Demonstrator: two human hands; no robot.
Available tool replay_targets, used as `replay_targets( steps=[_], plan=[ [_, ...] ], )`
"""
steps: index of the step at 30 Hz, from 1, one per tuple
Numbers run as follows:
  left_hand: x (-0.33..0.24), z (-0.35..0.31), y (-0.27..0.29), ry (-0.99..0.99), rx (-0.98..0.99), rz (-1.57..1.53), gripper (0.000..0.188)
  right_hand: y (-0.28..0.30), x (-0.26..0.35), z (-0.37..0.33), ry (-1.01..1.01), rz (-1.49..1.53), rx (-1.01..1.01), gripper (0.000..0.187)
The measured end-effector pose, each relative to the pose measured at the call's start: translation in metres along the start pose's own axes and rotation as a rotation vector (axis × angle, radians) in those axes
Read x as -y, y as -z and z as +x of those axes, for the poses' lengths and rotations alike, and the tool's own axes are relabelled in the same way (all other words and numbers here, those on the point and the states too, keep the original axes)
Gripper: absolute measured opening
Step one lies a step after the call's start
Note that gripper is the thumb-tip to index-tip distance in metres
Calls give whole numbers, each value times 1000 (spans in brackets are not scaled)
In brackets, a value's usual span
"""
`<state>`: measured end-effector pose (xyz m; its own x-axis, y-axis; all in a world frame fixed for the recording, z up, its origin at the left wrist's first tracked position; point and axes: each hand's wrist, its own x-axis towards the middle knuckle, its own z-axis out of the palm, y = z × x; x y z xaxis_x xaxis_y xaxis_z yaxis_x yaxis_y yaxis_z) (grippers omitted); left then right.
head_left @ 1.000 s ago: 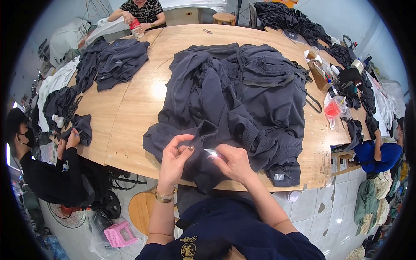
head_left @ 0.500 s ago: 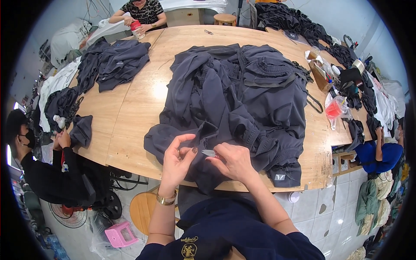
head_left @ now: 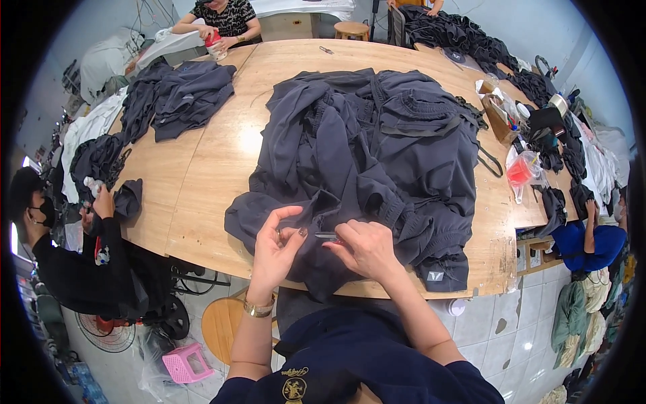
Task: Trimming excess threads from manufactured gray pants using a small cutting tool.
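Note:
My right hand (head_left: 364, 248) is closed around small metal thread snips (head_left: 326, 236). Their blades point left, toward the thumb of my left hand (head_left: 274, 252). That hand has its index finger stretched out, while the thumb and middle finger come together in a pinch; whatever lies between them is too small to make out. Both hands are over the near edge of a heap of dark grey garments (head_left: 424, 168) with gathered elastic parts. A raised fold of dark cloth stands just beyond my fingers. One garment corner with a small pale mark hangs at the near right.
The heap lies on a wooden table (head_left: 215, 168). More dark garments (head_left: 192, 101) lie far left. A cardboard box (head_left: 496, 118) and a red cup in a plastic bag (head_left: 519, 172) stand right. Several people work around the table. A pink stool (head_left: 187, 364) is on the floor.
The snips' blades, spread apart before, have come together near my left thumb. My hands have hardly moved. The person at left has raised a hand.

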<state>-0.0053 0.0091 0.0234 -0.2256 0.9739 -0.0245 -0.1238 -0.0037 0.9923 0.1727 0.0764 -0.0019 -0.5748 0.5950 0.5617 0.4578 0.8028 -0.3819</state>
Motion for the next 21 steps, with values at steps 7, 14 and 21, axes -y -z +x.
replay_targets(
  steps=[7,14,21],
  plan=[
    [-2,-1,0,-4,-7,50,34,3,1,2,36,-68,17,27],
    [-4,-1,-1,-2,-13,110,35,4,1,3,53,-67,43,26],
    [-1,1,1,1,-1,62,35,1,3,-1,-148,359,-55,27]
  ],
)
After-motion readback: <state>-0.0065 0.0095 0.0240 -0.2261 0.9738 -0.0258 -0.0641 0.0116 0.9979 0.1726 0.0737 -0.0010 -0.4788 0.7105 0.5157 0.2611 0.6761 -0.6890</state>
